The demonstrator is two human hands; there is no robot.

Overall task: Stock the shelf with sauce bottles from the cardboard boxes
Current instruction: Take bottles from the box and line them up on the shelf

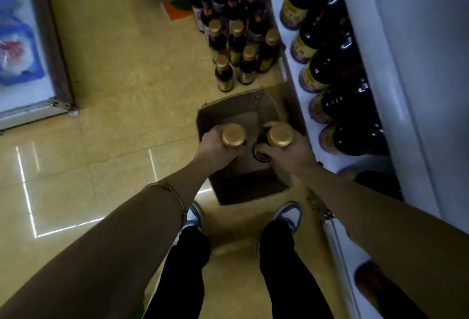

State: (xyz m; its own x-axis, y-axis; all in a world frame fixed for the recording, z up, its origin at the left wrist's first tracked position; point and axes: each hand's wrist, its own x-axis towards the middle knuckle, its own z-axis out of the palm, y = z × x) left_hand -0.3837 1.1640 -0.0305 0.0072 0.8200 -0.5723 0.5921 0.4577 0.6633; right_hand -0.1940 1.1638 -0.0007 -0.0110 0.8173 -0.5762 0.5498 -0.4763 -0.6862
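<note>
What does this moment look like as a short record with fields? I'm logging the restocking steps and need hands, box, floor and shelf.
left hand: left hand grips a gold-capped bottle by its neck
right hand: right hand grips a second gold-capped bottle
box: open cardboard box on the floor, below both hands
floor stock: cluster of bottles standing beyond the box
shelf: white shelf on the right, a row of dark bottles on it

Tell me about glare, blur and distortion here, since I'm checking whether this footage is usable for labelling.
Head view: dim overall, soft throughout; bottle labels on the shelf are unreadable. Bright streaks of glare cross the floor tiles. Wide-angle bending stretches both forearms and tilts the shelf. The gold caps held by the left hand and right hand over the cardboard box stay clearest.
</note>
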